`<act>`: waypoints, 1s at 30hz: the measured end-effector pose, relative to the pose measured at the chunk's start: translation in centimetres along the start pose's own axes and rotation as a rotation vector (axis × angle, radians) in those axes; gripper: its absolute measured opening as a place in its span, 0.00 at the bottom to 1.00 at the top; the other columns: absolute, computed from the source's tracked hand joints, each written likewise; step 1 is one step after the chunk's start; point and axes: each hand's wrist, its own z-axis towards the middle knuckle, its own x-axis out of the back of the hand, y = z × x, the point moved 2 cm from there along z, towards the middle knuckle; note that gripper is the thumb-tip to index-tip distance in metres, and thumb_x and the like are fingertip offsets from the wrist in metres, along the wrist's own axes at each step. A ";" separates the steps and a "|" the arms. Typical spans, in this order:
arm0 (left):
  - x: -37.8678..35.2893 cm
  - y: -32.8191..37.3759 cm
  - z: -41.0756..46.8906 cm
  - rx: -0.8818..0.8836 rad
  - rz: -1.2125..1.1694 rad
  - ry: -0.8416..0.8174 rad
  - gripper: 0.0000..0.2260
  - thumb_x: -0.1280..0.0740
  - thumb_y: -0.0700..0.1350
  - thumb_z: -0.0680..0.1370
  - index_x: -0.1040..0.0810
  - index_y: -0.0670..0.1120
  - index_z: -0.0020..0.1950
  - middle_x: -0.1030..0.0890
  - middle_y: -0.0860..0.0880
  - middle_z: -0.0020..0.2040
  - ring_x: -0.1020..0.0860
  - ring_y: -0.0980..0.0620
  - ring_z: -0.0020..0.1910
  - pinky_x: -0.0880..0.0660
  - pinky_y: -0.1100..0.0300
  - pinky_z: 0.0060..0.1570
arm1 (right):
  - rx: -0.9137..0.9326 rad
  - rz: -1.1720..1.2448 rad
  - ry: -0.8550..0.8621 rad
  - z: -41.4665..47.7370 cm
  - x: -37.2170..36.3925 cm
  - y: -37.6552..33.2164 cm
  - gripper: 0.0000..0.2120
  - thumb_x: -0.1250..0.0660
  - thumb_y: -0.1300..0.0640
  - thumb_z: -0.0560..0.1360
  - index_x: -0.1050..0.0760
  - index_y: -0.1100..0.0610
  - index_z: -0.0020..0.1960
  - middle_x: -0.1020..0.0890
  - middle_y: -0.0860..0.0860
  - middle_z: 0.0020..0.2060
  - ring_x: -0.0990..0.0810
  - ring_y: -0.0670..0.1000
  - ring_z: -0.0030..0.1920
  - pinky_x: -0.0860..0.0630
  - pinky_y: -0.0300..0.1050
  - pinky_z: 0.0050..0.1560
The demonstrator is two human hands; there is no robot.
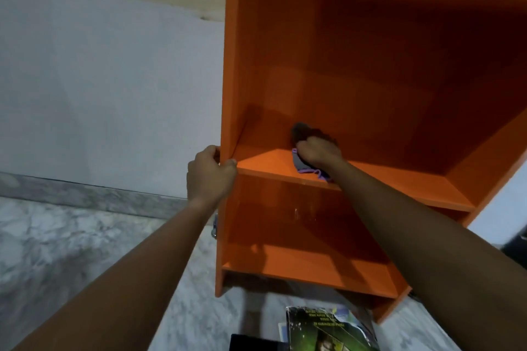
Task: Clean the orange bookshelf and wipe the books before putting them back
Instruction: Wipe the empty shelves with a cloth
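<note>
with left hand [210, 172] curled round the front side edge of the orange bookshelf [231, 71] and right hand [319, 151] clutching a soft, limp cloth [300, 165] bunched on its middle shelf [399, 183], take the probably light, worn books [328, 330] lying on the floor [85, 236] below by their spines.

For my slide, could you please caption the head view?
Right hand holds a cloth on the orange bookshelf; left hand grips its side panel.

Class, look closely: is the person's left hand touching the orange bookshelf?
Touching. The head view shows the left hand gripping the left side panel of the bookshelf, thumb on its front edge, fingers curled round its outer face.
</note>
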 end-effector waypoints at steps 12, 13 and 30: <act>0.5 -2.6 2.0 -0.154 -0.055 -0.071 0.17 0.30 0.55 0.78 0.21 0.48 0.63 0.18 0.54 0.53 0.21 0.56 0.50 0.28 0.69 0.45 | 0.249 0.048 -0.071 11.3 -5.6 -7.7 0.27 0.41 0.41 0.81 0.36 0.43 0.79 0.31 0.51 0.78 0.30 0.59 0.74 0.33 0.55 0.74; 0.5 -2.7 2.0 -0.159 -0.049 -0.072 0.17 0.30 0.55 0.78 0.21 0.48 0.63 0.18 0.54 0.53 0.21 0.56 0.50 0.27 0.68 0.47 | 0.250 0.055 -0.069 11.2 -5.6 -7.7 0.27 0.41 0.42 0.81 0.36 0.44 0.79 0.31 0.52 0.78 0.30 0.59 0.74 0.33 0.55 0.74; 2.0 0.2 -1.6 -0.056 0.402 -0.102 0.19 0.45 0.59 0.84 0.27 0.55 0.71 0.18 0.48 0.63 0.23 0.43 0.65 0.43 0.38 0.71 | 0.656 0.076 0.146 -11.0 -3.2 -7.6 0.19 0.33 0.50 0.76 0.23 0.45 0.67 0.21 0.45 0.65 0.24 0.52 0.63 0.27 0.51 0.60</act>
